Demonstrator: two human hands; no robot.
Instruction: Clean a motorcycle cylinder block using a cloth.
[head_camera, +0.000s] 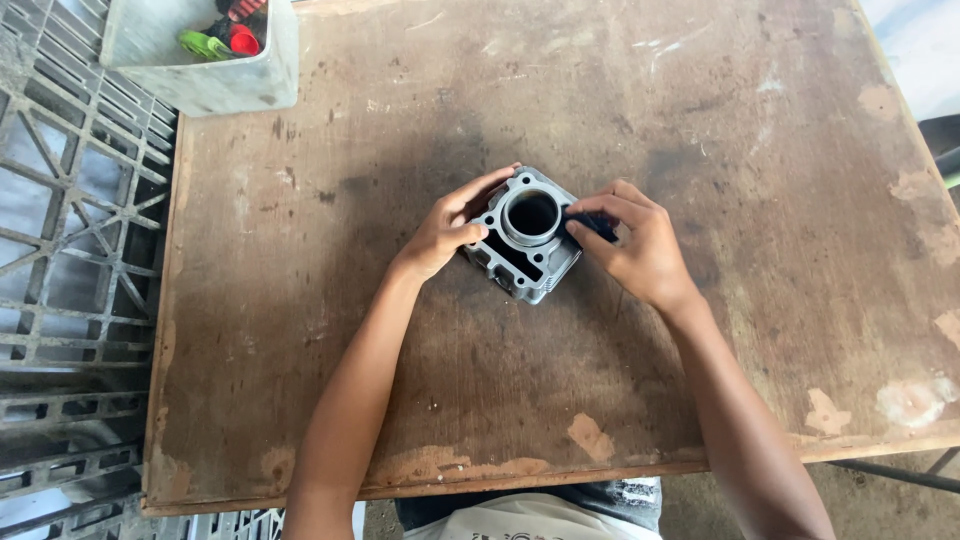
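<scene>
Left hand (447, 232): fingers curled on the near-left side of the grey finned metal engine cylinder (525, 238).
Right hand (632, 243): fingertips pinching a small dark piece at the cylinder's right edge.
Cylinder: between both hands, on the worn brown wooden bench (400, 380).
Beyond the left hand: grey plastic tub (205, 75).

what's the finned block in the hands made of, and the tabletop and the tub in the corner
The finned block looks like cast metal, likely aluminium: dull grey, matte, with a smooth round bore. The tabletop looks like plywood or hardboard: brown, stained, surface layer flaking at the edges. The tub seems grey plastic, scuffed.
</scene>
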